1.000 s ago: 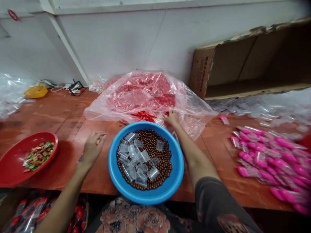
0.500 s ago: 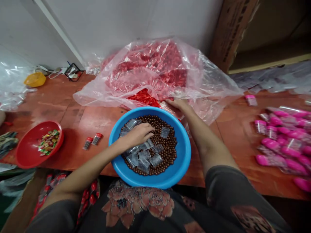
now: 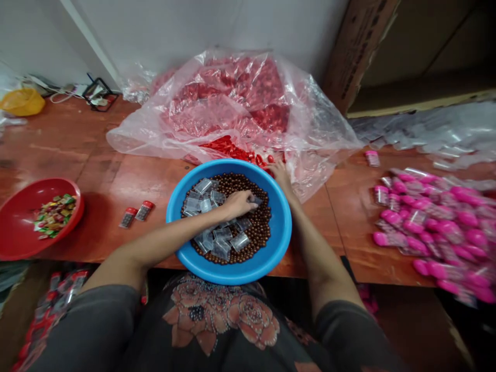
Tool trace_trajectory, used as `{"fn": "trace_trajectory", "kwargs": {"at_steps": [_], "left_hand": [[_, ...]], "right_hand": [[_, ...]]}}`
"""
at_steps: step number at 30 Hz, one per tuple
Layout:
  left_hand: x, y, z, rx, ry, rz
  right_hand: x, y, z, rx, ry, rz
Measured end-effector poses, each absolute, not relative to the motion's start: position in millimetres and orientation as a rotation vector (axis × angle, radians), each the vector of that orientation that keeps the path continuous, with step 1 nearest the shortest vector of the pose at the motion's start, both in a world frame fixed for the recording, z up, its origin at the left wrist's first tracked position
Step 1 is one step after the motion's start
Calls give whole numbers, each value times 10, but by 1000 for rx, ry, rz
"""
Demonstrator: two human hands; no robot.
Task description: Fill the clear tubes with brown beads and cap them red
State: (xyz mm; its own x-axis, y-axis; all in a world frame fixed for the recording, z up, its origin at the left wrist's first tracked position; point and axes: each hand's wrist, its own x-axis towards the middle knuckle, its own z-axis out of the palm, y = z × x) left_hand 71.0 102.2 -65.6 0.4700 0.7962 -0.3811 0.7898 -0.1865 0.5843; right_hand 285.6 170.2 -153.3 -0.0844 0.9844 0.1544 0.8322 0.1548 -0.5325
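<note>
A pale wall (image 3: 194, 31) stood behind the red-brown table (image 3: 155, 178). On the table, a translucent plastic bag (image 3: 232, 106) of red caps (image 3: 234, 148) lay behind the blue bowl (image 3: 228, 277), which stood at the near edge and held brown balls (image 3: 259, 233) with clear containers (image 3: 222, 247) on top. The left arm (image 3: 174, 232) crossed the bowl's left rim; the right arm (image 3: 310, 240) extended forward along its right side. The left hand (image 3: 238, 205) had moved rightward from the container cluster to a single container (image 3: 257, 200) on the balls, so work had passed to that piece. Its fingers were bent downward at the piece; a clamped grip could not be confirmed. The right hand (image 3: 281, 174) had stayed among the caps, just beyond the rim; its fingers were partly hidden, their state undetermined.
</note>
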Motion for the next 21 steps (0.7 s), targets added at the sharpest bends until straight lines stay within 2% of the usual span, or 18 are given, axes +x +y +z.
{"fn": "trace_trajectory", "kwargs": {"at_steps": [7,14,21], "left_hand": [[571,1157,-570,1942,1396,-178],[672,1153,-872,1718,1358,-45],[746,1141,-1012,1387,1230,107]], "right_hand": [[2838,1411,-1430,-1768,-1522,294],[2846,973,-1148,-1412,-863,633],[2862,315,-979,-1109,-453,778]]}}
